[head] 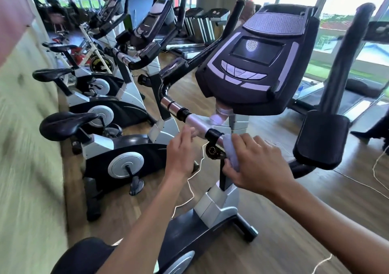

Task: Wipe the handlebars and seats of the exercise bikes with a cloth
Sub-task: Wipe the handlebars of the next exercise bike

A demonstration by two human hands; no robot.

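The nearest exercise bike has a silver and black handlebar [185, 114] running under its dark console [252, 63]. My right hand [256, 162] grips a pale cloth [231, 151] pressed against the handlebar just right of the black clamp [213, 135]. My left hand [181, 153] is on the left of the clamp, its fingers at the silver bar; I cannot tell whether they wrap it. A black elbow pad [320, 139] sits at the right end of the handlebar. The black seat [84, 257] of this bike shows at the bottom left.
Several more exercise bikes [117, 147] stand in a row to the left along a beige wall [27, 147], their black seats [67, 123] facing it. Treadmills [200, 25] stand at the back. A thin white cord [379, 164] lies on the wooden floor at right. Windows line the right side.
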